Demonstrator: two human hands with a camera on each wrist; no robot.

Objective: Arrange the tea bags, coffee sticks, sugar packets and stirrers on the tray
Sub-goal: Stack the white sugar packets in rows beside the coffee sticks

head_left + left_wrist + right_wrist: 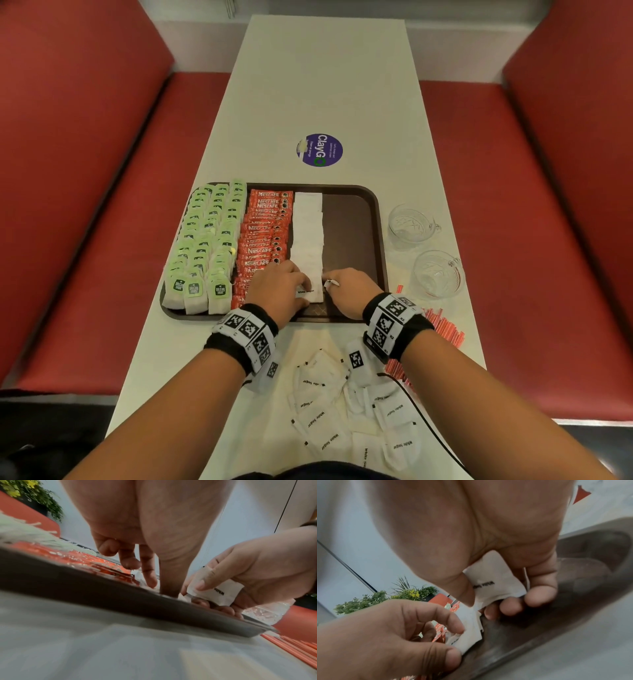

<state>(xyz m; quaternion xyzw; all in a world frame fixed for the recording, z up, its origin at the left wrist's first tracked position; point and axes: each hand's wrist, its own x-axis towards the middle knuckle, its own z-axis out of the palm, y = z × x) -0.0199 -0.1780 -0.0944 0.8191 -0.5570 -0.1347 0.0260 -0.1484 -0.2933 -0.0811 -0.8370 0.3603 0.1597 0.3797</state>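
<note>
Three rows of tea bags (205,240) fill the left end of the tray (352,233), coffee sticks (265,233) beside them. Next, the left hand (279,289) pinches the front packet (313,293) of the sugar column (308,226) between thumb and forefinger. The right hand (349,291), fingers curled round a spare packet (494,580), hovers just beside. Off the tray, far right, lie the stirrers (442,325). These paper sachets look light, limp and loose-filled, so I'd take them by an edge and lay them flat

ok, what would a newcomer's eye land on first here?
The brown tray, striped left to right: green tea bags, red coffee sticks, one white sugar column. At its near end the left hand pinches the last packet while the right hand grips a spare sugar packet.
</note>
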